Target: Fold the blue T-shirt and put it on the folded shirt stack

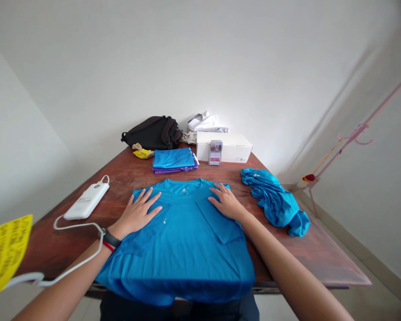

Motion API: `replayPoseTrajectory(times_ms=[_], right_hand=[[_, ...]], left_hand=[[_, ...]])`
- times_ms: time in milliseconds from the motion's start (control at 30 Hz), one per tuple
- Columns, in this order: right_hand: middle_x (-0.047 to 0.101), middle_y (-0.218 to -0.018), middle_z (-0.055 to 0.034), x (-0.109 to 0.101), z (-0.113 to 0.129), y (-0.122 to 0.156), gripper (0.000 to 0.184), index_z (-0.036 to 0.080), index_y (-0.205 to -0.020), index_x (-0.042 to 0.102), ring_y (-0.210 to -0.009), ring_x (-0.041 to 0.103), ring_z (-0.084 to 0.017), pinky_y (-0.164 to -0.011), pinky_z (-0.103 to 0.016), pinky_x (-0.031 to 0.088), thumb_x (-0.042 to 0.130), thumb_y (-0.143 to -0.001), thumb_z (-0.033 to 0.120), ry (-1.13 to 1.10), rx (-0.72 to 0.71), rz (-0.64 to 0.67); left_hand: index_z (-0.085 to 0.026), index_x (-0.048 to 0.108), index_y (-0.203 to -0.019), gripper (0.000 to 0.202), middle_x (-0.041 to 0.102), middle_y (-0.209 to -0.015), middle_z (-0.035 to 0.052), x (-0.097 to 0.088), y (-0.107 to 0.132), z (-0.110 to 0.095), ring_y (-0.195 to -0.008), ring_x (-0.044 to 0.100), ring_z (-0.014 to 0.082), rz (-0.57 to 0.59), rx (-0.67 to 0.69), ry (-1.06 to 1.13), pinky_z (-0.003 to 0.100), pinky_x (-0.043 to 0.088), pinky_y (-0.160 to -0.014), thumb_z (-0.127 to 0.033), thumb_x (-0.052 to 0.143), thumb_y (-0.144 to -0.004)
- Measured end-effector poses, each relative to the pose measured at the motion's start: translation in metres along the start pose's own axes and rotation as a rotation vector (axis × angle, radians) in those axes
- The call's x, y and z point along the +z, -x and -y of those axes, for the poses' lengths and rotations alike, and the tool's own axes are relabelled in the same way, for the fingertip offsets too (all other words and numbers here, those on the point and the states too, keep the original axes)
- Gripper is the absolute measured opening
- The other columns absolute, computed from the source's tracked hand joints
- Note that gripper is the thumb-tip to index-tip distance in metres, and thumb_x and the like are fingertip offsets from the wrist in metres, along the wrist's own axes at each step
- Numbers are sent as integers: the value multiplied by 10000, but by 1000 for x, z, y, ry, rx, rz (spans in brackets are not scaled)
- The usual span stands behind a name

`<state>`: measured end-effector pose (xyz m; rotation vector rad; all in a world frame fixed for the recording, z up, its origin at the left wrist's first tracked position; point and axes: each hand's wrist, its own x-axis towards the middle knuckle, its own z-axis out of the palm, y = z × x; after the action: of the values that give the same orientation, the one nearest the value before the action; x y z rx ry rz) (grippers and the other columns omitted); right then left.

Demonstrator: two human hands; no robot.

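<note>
A blue T-shirt (183, 240) lies spread on the wooden table, its collar away from me and its lower hem hanging over the near edge. Both sleeves are folded inward onto the shirt's front. My left hand (141, 214) rests flat on the left sleeve near the shoulder, fingers spread. On the opposite shoulder lies my right hand (226, 203), its fingers stretched out over the fabric. Neither hand grips anything. To the right is a crumpled blue garment (276, 200). Beyond the collar sits a stack of folded clothes (174, 159), blue on top and purple below.
A white power bank (87, 200) with a white cable lies at left, the cable crossing my left forearm. At the back of the table (120, 171) are a black bag (150, 133), a white box (237, 147) and white cloth (209, 122). A pink stand (357, 131) is at right.
</note>
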<state>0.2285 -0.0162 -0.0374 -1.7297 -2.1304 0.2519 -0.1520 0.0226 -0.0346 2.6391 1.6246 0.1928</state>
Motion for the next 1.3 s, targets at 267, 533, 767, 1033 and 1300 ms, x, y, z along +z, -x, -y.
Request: replayPoseTrajectory(times_ms=[267,533,767,1033,1300], right_hand=[[179,-1689,-123,3,3,6,823,245,-1593,338,-1556,75,-389,-1223,-636,79,332,-955,765,75,79,137],[157,-1692,-112,2,3,7,853,261,-1607,293,-1557,73,-381,-1223,-631,94,279,-943,796,99,76,153],[176,-1689,-104,10,2,8,785,281,-1603,305,-1556,107,-375,-1218,-639,110,275,-975,752,155,56,96],[204,-1686,-91,7,8,7,772,277,-1580,363,-1559,73,-374,-1217,-649,107,300,-972,749,136,82,88],[366,-1627,-79,-15,18,29,551,236,-1425,580,-1551,93,-394,-1202,-703,108,441,-1009,569,31,84,-66]], left_hand=[[-357,342,-1572,680,218,-1680,82,1,0,-1,-1537,187,397,-52,-51,-27,648,214,-1178,-675,393,-973],[-268,421,-1550,755,247,-1670,128,-1,3,0,-1532,198,406,-86,-121,3,623,269,-1169,-723,387,-949],[-305,397,-1557,722,252,-1670,104,2,3,4,-1533,185,411,-73,-117,4,623,262,-1172,-709,375,-960],[-296,403,-1555,751,241,-1668,138,-4,5,-3,-1530,191,419,-65,-139,8,626,241,-1172,-714,434,-932],[-203,651,-1345,592,518,-1523,131,-7,5,3,-1463,379,369,-301,-64,152,557,332,-1168,-598,394,-986]])
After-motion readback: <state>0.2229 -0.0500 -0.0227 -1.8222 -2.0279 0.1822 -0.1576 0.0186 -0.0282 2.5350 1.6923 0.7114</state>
